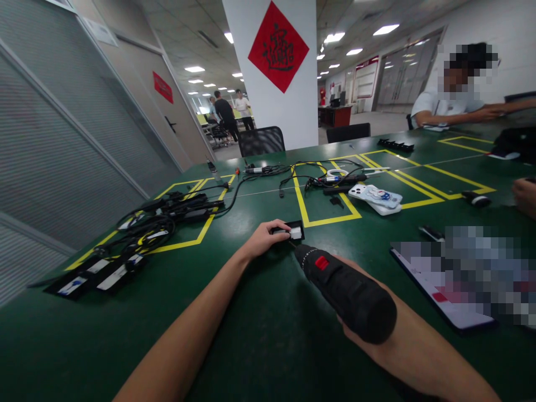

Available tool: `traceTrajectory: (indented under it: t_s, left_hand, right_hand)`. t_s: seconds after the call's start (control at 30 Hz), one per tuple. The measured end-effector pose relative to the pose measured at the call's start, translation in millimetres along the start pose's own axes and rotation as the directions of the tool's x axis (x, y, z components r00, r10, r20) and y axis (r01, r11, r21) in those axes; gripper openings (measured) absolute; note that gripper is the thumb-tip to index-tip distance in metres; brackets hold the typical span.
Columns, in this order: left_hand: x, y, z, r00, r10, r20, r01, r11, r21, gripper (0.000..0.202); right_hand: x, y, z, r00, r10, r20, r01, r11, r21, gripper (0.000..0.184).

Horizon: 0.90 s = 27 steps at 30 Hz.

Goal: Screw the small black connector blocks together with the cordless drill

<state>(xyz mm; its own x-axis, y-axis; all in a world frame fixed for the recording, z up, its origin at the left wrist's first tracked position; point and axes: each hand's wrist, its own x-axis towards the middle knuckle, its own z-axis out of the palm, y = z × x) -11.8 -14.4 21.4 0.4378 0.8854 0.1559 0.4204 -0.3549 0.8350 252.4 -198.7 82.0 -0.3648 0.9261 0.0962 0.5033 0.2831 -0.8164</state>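
Drill (341, 285) gripped in my right hand (363, 345), my left fingers (274, 226) pinch a box (302, 229) on the green table (259, 335) before a pillar (288, 123).

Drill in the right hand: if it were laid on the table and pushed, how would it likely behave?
The drill would probably feel stiff and fairly heavy, judging by its thick, bulky body. It may rock or roll somewhat, since its rear end is rounded. The thin bit at the front looks like the part most easily damaged.
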Motion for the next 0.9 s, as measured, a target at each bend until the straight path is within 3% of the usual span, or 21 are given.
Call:
traceTrajectory:
  t_s: [0.33,0.9]
  left_hand:
    - [0.9,-1.5,0.5,1.000,-0.012,0.001,0.012,1.000,-0.001,0.031]
    - [-0.5,-0.5,0.3,1.000,-0.026,-0.008,0.026,1.000,0.012,0.031]
  right_hand:
    - [-0.1,0.8,-0.4,0.998,-0.057,-0.012,0.057,0.998,-0.011,0.079]
    - [0.5,-4.7,-2.5,0.999,-0.006,-0.049,0.009,0.998,0.056,0.069]
